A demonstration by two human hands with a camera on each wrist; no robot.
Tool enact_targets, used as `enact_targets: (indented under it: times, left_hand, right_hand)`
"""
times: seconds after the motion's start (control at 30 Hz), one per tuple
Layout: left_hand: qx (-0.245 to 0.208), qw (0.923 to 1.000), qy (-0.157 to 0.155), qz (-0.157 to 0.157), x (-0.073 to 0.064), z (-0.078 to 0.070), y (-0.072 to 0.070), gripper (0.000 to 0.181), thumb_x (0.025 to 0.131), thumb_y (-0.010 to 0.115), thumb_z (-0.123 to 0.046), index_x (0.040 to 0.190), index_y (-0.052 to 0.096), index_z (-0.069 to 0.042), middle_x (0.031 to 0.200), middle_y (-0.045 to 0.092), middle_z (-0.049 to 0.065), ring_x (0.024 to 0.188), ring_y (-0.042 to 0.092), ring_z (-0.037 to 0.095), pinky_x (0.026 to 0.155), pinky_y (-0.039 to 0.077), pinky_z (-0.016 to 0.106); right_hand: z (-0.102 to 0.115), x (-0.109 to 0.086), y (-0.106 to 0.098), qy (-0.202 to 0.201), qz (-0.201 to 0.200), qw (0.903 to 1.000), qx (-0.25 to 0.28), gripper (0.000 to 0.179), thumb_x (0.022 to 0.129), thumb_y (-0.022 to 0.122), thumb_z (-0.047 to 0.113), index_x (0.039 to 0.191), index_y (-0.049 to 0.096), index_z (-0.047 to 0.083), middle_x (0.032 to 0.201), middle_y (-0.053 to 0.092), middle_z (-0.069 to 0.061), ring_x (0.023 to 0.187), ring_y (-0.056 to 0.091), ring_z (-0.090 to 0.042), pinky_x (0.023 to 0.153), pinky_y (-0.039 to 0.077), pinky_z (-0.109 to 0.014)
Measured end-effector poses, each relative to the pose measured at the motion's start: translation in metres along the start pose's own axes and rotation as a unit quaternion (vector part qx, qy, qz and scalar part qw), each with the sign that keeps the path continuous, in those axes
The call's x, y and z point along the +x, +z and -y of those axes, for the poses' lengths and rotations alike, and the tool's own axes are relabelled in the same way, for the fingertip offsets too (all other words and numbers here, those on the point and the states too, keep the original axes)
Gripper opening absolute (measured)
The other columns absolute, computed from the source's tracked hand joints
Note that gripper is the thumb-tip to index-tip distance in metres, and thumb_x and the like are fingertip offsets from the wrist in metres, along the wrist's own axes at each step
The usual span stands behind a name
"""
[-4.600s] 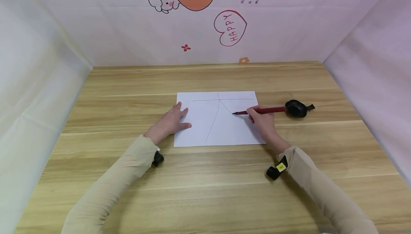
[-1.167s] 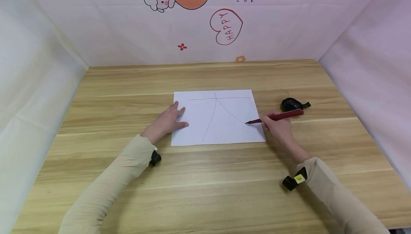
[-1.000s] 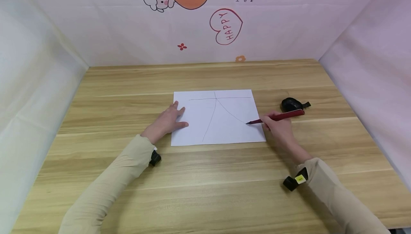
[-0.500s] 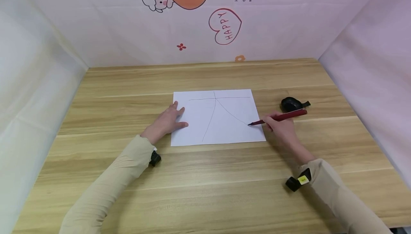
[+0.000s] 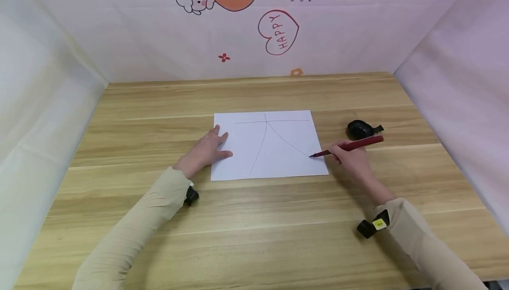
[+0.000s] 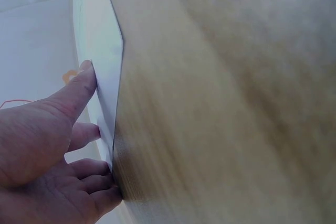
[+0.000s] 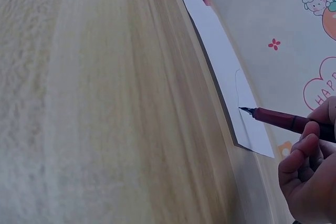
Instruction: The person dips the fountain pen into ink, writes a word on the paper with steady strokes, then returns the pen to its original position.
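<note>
A white sheet of paper (image 5: 278, 164) lies on the table, bearing a thin horizontal line crossed near its top middle, with two curved strokes running down from the crossing. My left hand (image 5: 203, 150) rests on the sheet's left edge, fingers spread; the left wrist view shows its thumb (image 6: 79, 88) laid on the paper. With my right hand (image 5: 351, 159) I pinch a dark red fountain pen (image 5: 359, 143). In the right wrist view the pen's nib (image 7: 245, 110) touches the paper at the end of the right-hand stroke.
A rounded black object (image 5: 359, 129) with a short tab lies just beyond the pen's rear end. Wooden tabletop (image 5: 254, 228) surrounds the sheet. A printed white curtain (image 5: 159, 47) stands along the back, with white cloth at both sides.
My right hand has drawn the pen down and to the right, lengthening the right-hand stroke toward the sheet's lower right. The left hand has stayed in place on the paper.
</note>
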State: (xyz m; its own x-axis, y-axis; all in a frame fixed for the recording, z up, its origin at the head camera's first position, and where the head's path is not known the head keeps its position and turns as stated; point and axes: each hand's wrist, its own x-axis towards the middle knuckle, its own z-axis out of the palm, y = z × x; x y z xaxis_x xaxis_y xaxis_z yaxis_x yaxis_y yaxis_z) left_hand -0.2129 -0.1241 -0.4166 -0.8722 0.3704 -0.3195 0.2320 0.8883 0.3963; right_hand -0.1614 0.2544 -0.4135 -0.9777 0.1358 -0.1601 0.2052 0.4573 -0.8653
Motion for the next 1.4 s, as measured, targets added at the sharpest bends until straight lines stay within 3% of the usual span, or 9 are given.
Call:
enact_targets:
  times: [0.37, 0.67, 1.1, 1.4]
  left_hand:
    - [-0.001, 1.0, 0.001, -0.001, -0.001, 0.001, -0.001, 0.072, 0.091, 0.062, -0.036, 0.147, 0.03, -0.004, 0.156, 0.008, 0.027, 0.144, 0.013, 0.042, 0.114, 0.024, 0.055]
    - [0.002, 1.0, 0.003, -0.006, -0.001, 0.0, 0.001, 0.072, 0.091, 0.062, -0.036, 0.146, 0.031, -0.003, 0.156, 0.008, 0.027, 0.144, 0.013, 0.043, 0.114, 0.024, 0.055]
    - [0.003, 1.0, 0.003, -0.001, -0.001, 0.0, 0.0, 0.072, 0.091, 0.061, -0.036, 0.147, 0.03, -0.004, 0.156, 0.008, 0.027, 0.144, 0.014, 0.043, 0.115, 0.024, 0.053]
    - [0.0, 1.0, 0.0, 0.002, -0.001, 0.001, 0.0, 0.073, 0.091, 0.061, -0.037, 0.147, 0.029, -0.004, 0.156, 0.006, 0.027, 0.144, 0.012, 0.042, 0.115, 0.021, 0.053]
  right_hand:
    - [0.0, -0.002, -0.005, 0.01, 0.008, 0.9996, -0.023, 0.021, 0.092, 0.057, 0.022, 0.089, 0.059, 0.001, 0.057, 0.051, 0.011, 0.056, 0.048, -0.009, 0.048, 0.039, -0.023]
    - [-0.003, -0.003, -0.011, -0.003, 0.018, 0.9997, -0.017, 0.02, 0.092, 0.058, 0.021, 0.082, 0.057, 0.003, 0.054, 0.049, 0.012, 0.054, 0.046, -0.008, 0.047, 0.038, -0.025]
    - [-0.002, -0.006, -0.02, 0.018, 0.036, 0.9986, -0.033, 0.022, 0.092, 0.058, 0.024, 0.085, 0.057, 0.004, 0.058, 0.05, 0.011, 0.057, 0.047, -0.009, 0.048, 0.037, -0.026]
    - [-0.001, -0.006, -0.026, 0.008, 0.057, 0.9981, -0.022, 0.016, 0.093, 0.057, 0.019, 0.086, 0.057, 0.005, 0.058, 0.049, 0.011, 0.057, 0.046, -0.008, 0.048, 0.036, -0.026]
